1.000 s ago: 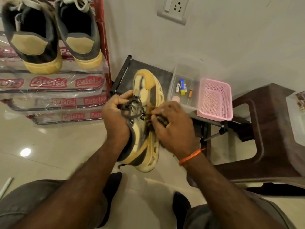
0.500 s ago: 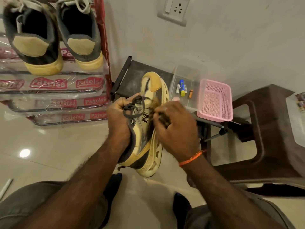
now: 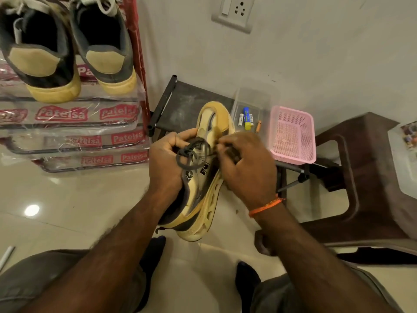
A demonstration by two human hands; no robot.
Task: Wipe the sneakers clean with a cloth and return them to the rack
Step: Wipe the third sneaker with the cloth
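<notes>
On the left, two dark sneakers (image 3: 67,48) with yellow soles sit heels-out on the top shelf of the rack (image 3: 74,141), its lower shelves wrapped in branded plastic. Moving toward the middle, our left hand (image 3: 168,163) curls round the upper of a third sneaker (image 3: 203,184), fingers bunched over its dark laces, holding it in the air above the floor with the toe pointing away from us. Since a second ago we have tipped that sneaker a little, so its side panel and logo now face up. Our right hand (image 3: 246,168) is curled against that side near the sole; a dark scrap shows between its fingers, probably the cloth, though the view is too poor to be sure. We judge that wiping has shifted to a fresh patch, with the return to the rack not yet begun. Further right, a pink basket (image 3: 293,134) sits on a dark bench (image 3: 191,102).
</notes>
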